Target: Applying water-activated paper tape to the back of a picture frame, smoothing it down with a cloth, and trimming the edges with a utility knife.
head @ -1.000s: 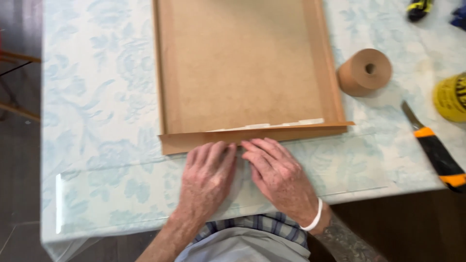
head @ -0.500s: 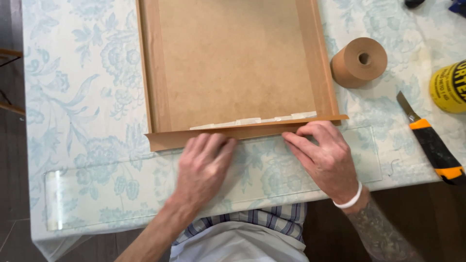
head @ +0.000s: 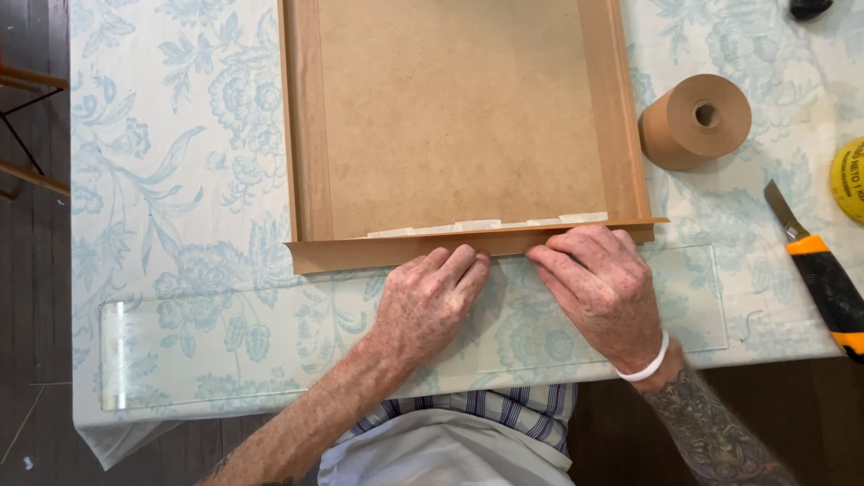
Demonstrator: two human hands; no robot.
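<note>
Scene: a person at a cloth-covered surface (head: 162, 207) presses brown paper tape along the near edge of a picture frame backing.
Tape strip (head: 360, 254): lies flat along the frame's near rail, its long axis running left to right, directly under and just beyond the fingertips of both hands.
Frame back (head: 459, 108): brown hardboard panel with taped borders, stretching away from the grip; whitish tabs show along its near inner edge.
Left hand (head: 430, 301): grip apart, fingers extended and flat, tips touching the strip near its middle; nothing clamped.
Right hand (head: 601, 292): grip apart, fingers bent slightly, tips pressing the strip toward its right end; a white band circles the wrist.
Key relation: the unpressed left stretch of strip lies to the left of the left hand, which is the nearer; the right end sits just beyond the right hand's fingertips.
Tape roll (head: 695, 121): beyond and to the right of the right hand, apart from the frame.
Utility knife (head: 814, 270): orange and black, to the right of the right hand, well apart.
Clear sheet (head: 180, 360): flat beneath both wrists, on the near side.
</note>
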